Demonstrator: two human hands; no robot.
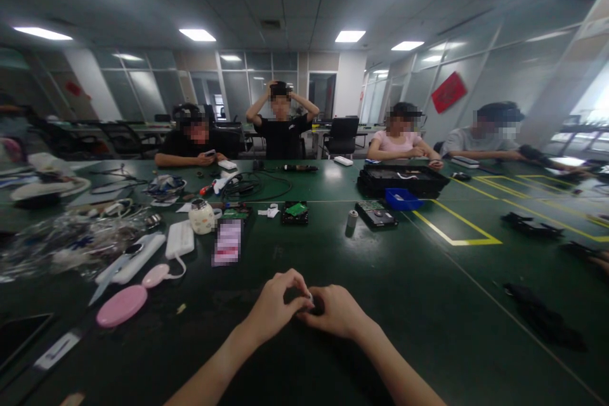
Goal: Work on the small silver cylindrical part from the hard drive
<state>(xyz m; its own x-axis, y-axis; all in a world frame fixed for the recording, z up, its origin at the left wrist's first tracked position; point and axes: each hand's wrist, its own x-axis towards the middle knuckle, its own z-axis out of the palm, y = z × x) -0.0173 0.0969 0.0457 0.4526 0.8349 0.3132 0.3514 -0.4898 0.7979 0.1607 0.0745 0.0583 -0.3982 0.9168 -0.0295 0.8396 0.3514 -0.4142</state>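
While the left hand (276,304) pinches a small pale piece (311,297) in a narrow grip over the green table (266,254), on the person's side of the green-topped drive (295,210), the right hand (339,311) curls in close beside it; whether that one grips too, I cannot tell. Right of the drive stands a grey cylinder (352,221); well beyond the drive, a co-worker (280,136) in black has both arms (257,109) raised.

Piece (311,297) between hands (278,303) (337,311) — drives (294,219) (375,216) beyond
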